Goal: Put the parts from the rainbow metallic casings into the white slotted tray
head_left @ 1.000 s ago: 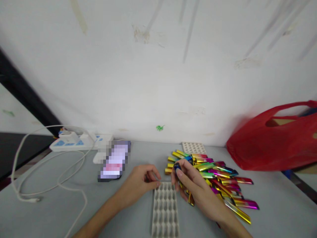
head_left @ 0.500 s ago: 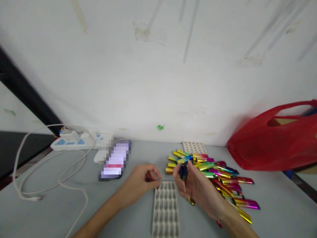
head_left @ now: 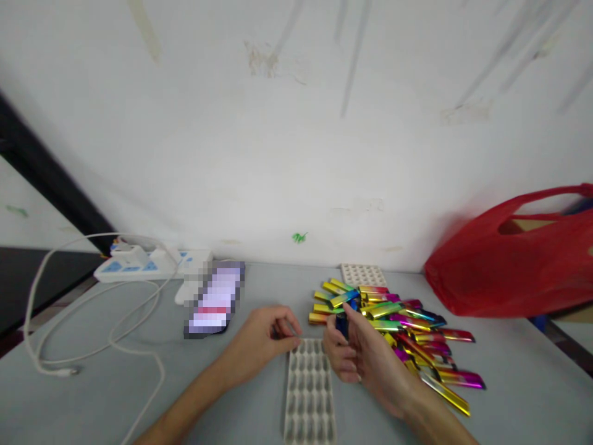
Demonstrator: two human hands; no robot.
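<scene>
A pale moulded tray (head_left: 309,389) with rows of hollow wells lies lengthwise in front of me. My left hand (head_left: 273,330) is at its far left corner, fingers curled and thumb tip pinching the rim. To the right of the tray, my right hand (head_left: 349,346) is wrapped around a lighter (head_left: 341,324); only its dark blue upper end shows above the fingers, the rest is hidden by the palm. Close beyond that hand spreads a loose pile of shiny lighters (head_left: 417,324) in yellow, green, red and purple metallic colours.
A second pale tray (head_left: 364,274) rests by the wall behind the pile. A red bag (head_left: 504,266) stands at the right. To the left are a phone (head_left: 215,300) with a blurred screen, a white power strip (head_left: 152,266) and a looped white cable (head_left: 113,340).
My right hand has turned and closed further around the lighter, whose yellow lower end no longer shows below the hand. My left hand and the tray have stayed in place.
</scene>
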